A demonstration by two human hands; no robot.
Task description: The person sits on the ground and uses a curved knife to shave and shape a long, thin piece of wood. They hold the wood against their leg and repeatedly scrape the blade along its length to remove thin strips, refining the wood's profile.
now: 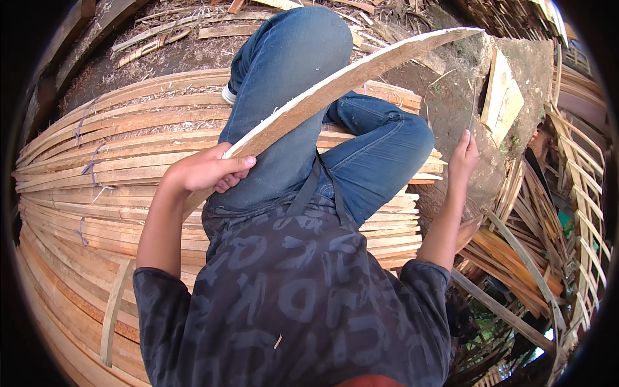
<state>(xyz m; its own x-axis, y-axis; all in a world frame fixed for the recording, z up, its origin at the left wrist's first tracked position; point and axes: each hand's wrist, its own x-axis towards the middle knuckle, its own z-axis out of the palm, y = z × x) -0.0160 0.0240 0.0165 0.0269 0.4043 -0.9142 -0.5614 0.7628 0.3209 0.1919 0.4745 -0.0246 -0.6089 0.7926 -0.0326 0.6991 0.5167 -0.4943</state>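
My left hand (205, 171) grips the near end of a long pale wooden slat (361, 69). The slat runs up and to the right across my blue-jeaned legs (290, 97) toward a big stump-like block (471, 97). My right hand (463, 155) is out to the right against that block, closed around a thin upright blade or stick (471, 106); what it is stays unclear. I sit on a broad stack of bundled wooden slats (97, 161).
A short pale board (500, 97) lies on the block. Loose slats and wood shavings (180, 32) cover the dirt beyond my legs. More slats and lattice-like frames (567, 193) pile up on the right. A curved strip (113, 309) lies on the stack at lower left.
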